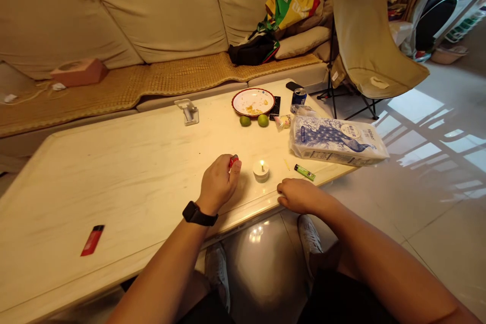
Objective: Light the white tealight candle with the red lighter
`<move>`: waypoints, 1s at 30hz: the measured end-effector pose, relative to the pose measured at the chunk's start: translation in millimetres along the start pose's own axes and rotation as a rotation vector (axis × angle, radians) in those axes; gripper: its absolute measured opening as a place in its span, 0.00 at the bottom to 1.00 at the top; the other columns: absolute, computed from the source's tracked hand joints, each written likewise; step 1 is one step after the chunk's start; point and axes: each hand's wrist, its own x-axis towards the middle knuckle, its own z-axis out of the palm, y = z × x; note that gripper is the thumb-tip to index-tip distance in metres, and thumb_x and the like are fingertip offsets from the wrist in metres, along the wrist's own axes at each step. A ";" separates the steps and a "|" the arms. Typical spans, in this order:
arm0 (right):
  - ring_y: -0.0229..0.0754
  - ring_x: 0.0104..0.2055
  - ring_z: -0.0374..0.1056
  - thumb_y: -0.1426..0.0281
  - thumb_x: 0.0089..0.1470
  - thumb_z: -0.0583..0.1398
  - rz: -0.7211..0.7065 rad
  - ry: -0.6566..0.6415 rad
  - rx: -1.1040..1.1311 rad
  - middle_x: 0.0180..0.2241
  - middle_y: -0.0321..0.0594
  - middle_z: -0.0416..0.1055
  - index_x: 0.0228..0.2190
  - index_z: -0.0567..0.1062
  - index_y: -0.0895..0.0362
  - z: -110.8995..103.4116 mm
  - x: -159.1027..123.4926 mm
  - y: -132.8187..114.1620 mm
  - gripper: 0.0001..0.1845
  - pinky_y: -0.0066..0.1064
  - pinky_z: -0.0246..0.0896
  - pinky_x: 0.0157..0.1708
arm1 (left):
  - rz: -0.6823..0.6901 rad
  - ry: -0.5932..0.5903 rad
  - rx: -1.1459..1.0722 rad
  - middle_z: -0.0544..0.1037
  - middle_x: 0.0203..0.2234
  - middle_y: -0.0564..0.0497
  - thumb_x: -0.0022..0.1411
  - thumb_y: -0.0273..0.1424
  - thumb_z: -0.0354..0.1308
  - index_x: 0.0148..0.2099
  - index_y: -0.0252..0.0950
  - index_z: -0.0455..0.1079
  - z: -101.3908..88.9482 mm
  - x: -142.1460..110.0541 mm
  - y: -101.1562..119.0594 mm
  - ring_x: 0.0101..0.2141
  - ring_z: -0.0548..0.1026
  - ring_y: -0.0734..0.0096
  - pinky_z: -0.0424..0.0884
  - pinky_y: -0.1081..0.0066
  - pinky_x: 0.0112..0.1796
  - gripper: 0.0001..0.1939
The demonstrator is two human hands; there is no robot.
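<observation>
My left hand (220, 182), with a black watch on its wrist, is closed around a red lighter (233, 160); only the lighter's top end shows. Just right of that hand stands a short, round white candle (261, 174) with a small flame at its wick. My right hand (298, 195) rests by the table's front edge, fingers curled in, and nothing shows in them. Beyond it lies a green lighter (305, 172), with a thin yellow stick (286, 164) to its left. Another red lighter (92, 240) lies far left on the table.
On the pale table (125, 172) are a plate (246, 97) with food scraps, two green limes (262, 120), a blue can (298, 97), a tissue pack (337, 137) and a white holder (187, 112). A sofa (163, 20) and folding chair (372, 45) stand behind.
</observation>
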 end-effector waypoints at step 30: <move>0.49 0.45 0.72 0.62 0.60 0.54 0.003 -0.016 -0.016 0.44 0.50 0.75 0.43 0.77 0.57 3.3 2.4 -0.4 0.17 0.34 0.61 0.41 | 0.126 -0.034 0.123 0.75 0.31 0.48 0.69 0.41 0.48 0.37 0.38 0.66 9.1 0.8 16.7 0.34 0.72 0.62 0.64 0.64 0.35 0.14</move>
